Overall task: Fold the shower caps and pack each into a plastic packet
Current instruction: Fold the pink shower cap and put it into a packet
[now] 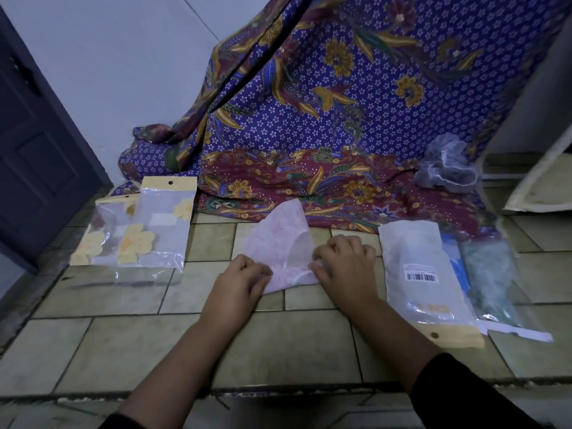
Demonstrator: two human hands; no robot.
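Note:
A pale pink shower cap [280,239] lies flattened into a wedge on the tiled surface, its point aimed away from me. My left hand [238,284] pinches its near left corner. My right hand [343,264] presses on its near right edge with curled fingers. Two plastic packets with yellow flower prints [145,233] lie overlapping to the left. On the right lie a white packet with a barcode [424,274] and, beside it, a clear packet holding something blue and green [489,280]. A crumpled clear shower cap [445,165] sits at the back right on the cloth.
A purple and maroon batik cloth [325,119] hangs behind and spreads over the back of the tiled surface [123,351]. A dark door [34,150] stands at the left. A pale board [541,181] leans at the far right. The tiled surface's front edge runs just below my forearms.

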